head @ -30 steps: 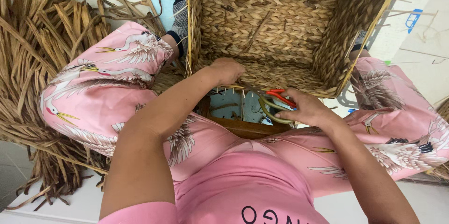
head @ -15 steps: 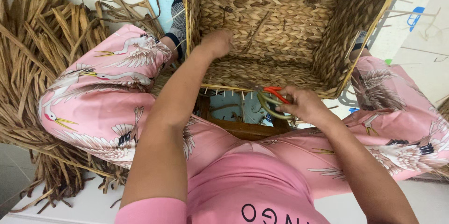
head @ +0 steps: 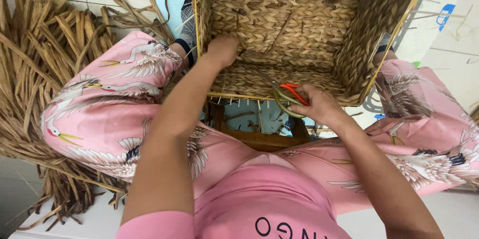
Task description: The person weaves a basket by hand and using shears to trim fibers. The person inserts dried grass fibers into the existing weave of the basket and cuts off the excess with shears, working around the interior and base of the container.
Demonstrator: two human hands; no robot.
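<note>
A: Where's the woven basket point(head: 299, 24) right now?

B: Tipped toward the person, its open mouth facing the camera, filling the view from 11 o'clock to 2 o'clock. It rests between the knees, its near rim over a small wooden stool point(head: 259, 139) at the centre.

A: And the left hand point(head: 222, 50)?

B: Reaching inside, up at 12 o'clock from the person's chest. The fingers are curled loosely into a soft fist, pressing against the woven wall near the left corner. Whether it grips a strand there, I cannot tell.

A: The right hand point(head: 319, 107)?

B: At 1 o'clock from the chest, just at the basket's near rim. It is closed around 1 pair of red-handled snips point(head: 288, 97), with the blades pointing toward 10 o'clock, into the basket.

A: What surrounds them?

B: Both legs in pink trousers point(head: 100, 114) printed with white cranes, spread wide at 9 and 3 o'clock. A big pile of dried plant strips point(head: 40, 59) lies on the floor at 9 to 10 o'clock, touching the left knee. Short stiff ends stick out below the basket's near rim, above the stool.
</note>
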